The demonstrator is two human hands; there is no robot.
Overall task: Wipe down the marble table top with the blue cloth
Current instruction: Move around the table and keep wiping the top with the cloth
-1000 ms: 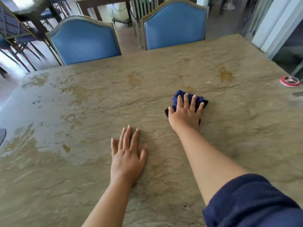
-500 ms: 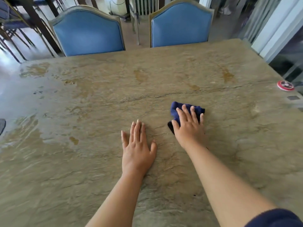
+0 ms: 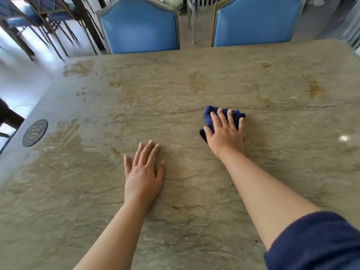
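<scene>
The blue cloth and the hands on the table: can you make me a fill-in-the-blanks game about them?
1. The blue cloth lies under the ____ hand.
2. The left hand rests flat on the marble table top and holds ____.
3. Behind the far edge of the table stand ____ blue chairs.
4. The round dark disc sits near the table's ____ edge.

Missing words: right; nothing; two; left
</scene>
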